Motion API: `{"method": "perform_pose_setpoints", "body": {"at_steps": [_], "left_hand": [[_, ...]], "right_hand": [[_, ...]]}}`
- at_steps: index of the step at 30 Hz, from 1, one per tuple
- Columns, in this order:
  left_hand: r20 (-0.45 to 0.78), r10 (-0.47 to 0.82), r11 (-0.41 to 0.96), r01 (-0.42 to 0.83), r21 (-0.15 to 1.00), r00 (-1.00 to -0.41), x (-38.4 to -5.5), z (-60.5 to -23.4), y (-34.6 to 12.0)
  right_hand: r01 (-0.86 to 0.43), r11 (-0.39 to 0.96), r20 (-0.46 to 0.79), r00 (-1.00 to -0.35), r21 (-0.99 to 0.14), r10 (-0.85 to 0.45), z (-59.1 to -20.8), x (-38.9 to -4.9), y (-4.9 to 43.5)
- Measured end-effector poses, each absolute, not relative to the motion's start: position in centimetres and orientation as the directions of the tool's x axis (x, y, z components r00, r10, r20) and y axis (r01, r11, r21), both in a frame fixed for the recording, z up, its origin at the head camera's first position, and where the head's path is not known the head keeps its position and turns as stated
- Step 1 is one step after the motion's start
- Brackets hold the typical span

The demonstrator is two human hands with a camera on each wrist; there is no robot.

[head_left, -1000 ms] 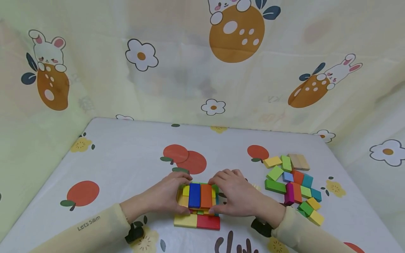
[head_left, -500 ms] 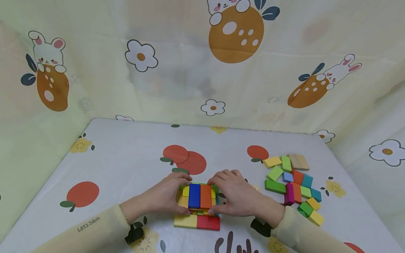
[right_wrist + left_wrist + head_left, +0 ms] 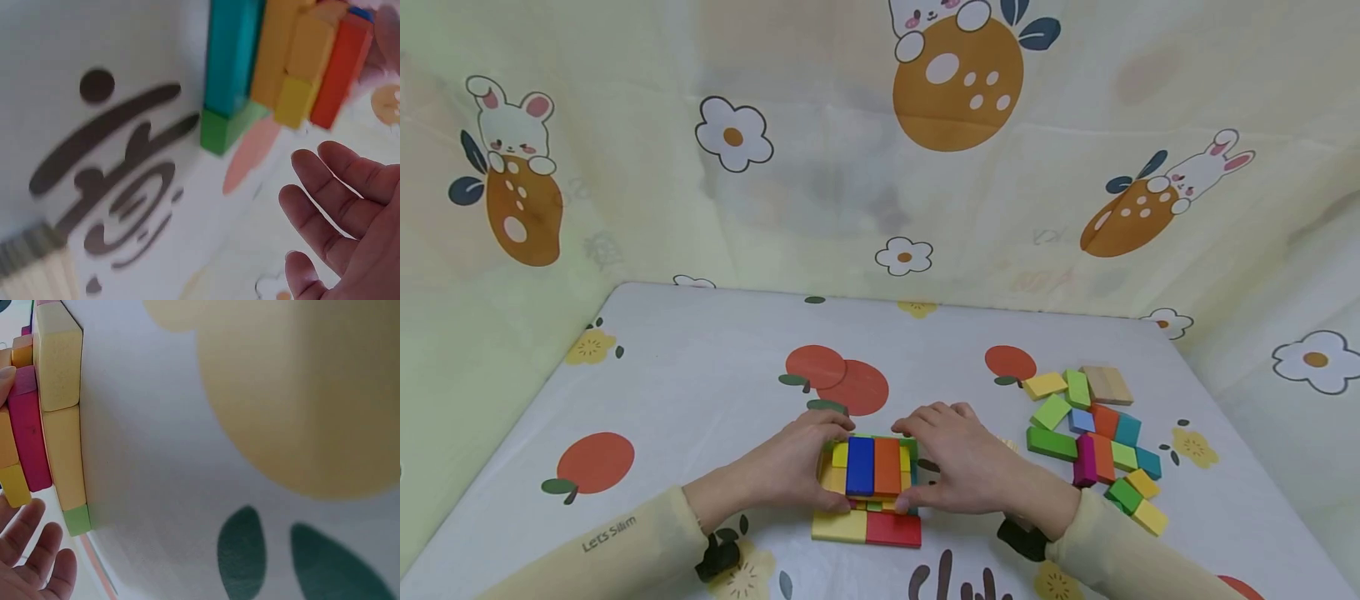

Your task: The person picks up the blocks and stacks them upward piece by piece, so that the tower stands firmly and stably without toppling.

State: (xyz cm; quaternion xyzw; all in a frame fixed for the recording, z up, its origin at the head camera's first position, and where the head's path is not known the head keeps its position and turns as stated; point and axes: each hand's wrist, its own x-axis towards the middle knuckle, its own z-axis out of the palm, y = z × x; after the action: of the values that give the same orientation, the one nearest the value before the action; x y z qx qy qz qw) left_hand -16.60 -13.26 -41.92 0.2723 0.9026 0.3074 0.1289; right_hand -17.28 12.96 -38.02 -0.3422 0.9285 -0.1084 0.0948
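Observation:
A low stack of coloured wooden blocks (image 3: pixel 838 477) stands before me, topped by a blue block (image 3: pixel 860 467) and an orange block (image 3: pixel 887 467) lying side by side. At the stack's left side is my left hand (image 3: pixel 792 460), its thumb on the near side and its fingers at the far side. In the left wrist view the thumb touches the blocks and the other fingers (image 3: pixel 50 544) are loosely bent. My right hand (image 3: pixel 958 462) flanks the right side. Its fingers (image 3: pixel 319 219) lie spread, apart from the blocks; the index fingertip hovers just beyond the orange block's far end.
A yellow block (image 3: pixel 838 526) and a red block (image 3: pixel 892 530) lie flat at the stack's near side. Several loose blocks (image 3: pixel 1051 443) are scattered at the right, near a plain wooden piece (image 3: pixel 1107 385). A printed cloth wall (image 3: pixel 820 208) rises behind the table.
My right index finger has lifted slightly away from the orange block's far end. The left hand and the stack stay in place; the view has tipped up slightly.

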Motion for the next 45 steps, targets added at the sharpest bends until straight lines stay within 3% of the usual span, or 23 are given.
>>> {"method": "perform_pose_setpoints", "body": {"at_steps": [9, 17, 23, 33, 39, 45], "left_hand": [[-0.065, 0.563, 0.674, 0.413, 0.612, -0.824, -16.6, -41.7, -13.3], [-0.074, 0.555, 0.678, 0.4, 0.617, -0.828, -16.4, -41.6, -13.3], [-0.064, 0.558, 0.672, 0.406, 0.619, -0.827, -16.3, -41.7, -13.3], [-0.061, 0.561, 0.673, 0.412, 0.615, -0.825, -16.3, -41.8, -13.3], [-0.057, 0.563, 0.673, 0.417, 0.61, -0.825, -16.3, -41.8, -13.3], [-0.046, 0.567, 0.669, 0.428, 0.608, -0.822, -16.3, -41.7, -13.2]], "right_hand": [[-0.529, 0.808, 0.074, -0.845, -0.259, -0.529, -37.4, -18.6, 19.9], [-0.531, 0.827, -0.053, -0.835, -0.185, -0.548, -39.8, -18.9, 23.7], [-0.496, 0.856, -0.094, -0.854, -0.149, -0.511, -40.8, -18.8, 23.9], [-0.414, 0.884, -0.195, -0.869, -0.216, -0.455, -41.0, -17.8, 23.9], [-0.454, 0.867, -0.094, -0.873, -0.207, -0.479, -40.1, -17.7, 23.2], [-0.541, 0.79, 0.036, -0.831, -0.287, -0.556, -37.3, -17.7, 19.2]]}}
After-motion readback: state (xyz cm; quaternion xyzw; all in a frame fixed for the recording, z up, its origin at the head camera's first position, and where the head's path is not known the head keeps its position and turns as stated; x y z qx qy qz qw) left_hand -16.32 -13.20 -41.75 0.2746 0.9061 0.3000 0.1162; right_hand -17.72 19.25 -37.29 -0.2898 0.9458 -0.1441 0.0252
